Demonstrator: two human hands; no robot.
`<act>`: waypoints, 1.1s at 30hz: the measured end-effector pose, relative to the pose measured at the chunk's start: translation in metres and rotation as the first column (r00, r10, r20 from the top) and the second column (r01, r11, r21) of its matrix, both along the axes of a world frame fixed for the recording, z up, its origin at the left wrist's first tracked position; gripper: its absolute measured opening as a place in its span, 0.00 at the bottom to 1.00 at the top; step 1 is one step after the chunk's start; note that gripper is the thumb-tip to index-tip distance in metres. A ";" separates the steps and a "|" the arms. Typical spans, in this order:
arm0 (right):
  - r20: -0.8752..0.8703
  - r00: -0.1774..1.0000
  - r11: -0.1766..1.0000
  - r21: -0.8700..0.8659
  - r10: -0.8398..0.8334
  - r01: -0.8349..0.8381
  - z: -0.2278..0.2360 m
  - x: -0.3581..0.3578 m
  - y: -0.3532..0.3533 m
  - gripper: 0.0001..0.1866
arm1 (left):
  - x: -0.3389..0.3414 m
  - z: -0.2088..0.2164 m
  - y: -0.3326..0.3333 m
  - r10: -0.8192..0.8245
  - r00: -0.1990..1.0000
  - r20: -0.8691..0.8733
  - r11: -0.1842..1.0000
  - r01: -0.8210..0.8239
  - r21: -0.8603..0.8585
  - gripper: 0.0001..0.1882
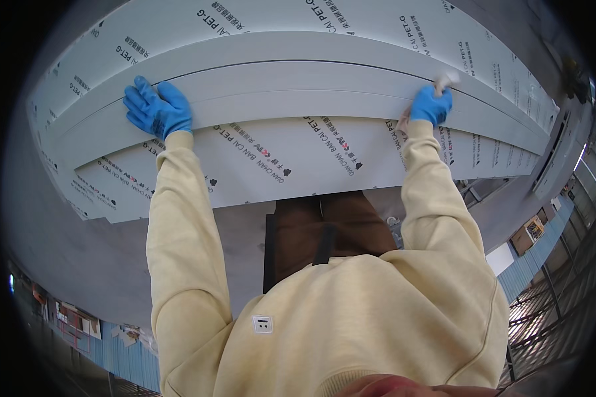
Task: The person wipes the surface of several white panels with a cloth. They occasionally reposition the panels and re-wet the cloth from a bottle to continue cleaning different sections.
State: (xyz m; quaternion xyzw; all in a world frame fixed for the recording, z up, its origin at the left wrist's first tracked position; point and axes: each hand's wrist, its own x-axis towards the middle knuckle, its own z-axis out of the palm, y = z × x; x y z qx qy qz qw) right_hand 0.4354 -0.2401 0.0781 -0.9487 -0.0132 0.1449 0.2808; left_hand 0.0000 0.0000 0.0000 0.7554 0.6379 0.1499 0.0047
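Observation:
Long pale grey strips lie side by side across a larger film-covered board [265,155] with print on it. A dark seam runs between the far strip [298,47] and the near strip [291,99]. My left hand [157,109], in a blue glove, rests on the strips toward their left end with its fingers spread. Toward the right end, my right hand [432,106], gloved alike, is closed around a whitish rag [447,81] on the strips. A pinkish bit of cloth shows below that hand; the part inside the fist is hidden.
The board's near edge lies just in front of my legs [331,228]. Grey floor [245,255] surrounds it. A cardboard box [528,235] sits by light blue stacked sheets [540,255] at the right. More blue sheets [122,357] stand at the lower left.

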 end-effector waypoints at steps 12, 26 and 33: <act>0.024 0.416 0.403 0.204 0.909 -0.892 -0.023 -0.271 0.220 0.10 | 0.005 0.004 0.014 -0.016 0.999 -0.042 0.999 0.017 0.034 0.34; 0.298 0.450 0.481 -0.034 0.842 -0.876 -0.030 -0.076 0.108 0.12 | 0.010 0.006 0.008 -0.013 1.000 0.014 0.997 0.012 0.070 0.33; 0.138 -0.023 -0.023 -0.004 0.990 -1.000 -0.016 -0.127 0.179 0.14 | 0.006 0.008 0.010 -0.038 0.999 0.009 0.998 0.037 0.047 0.32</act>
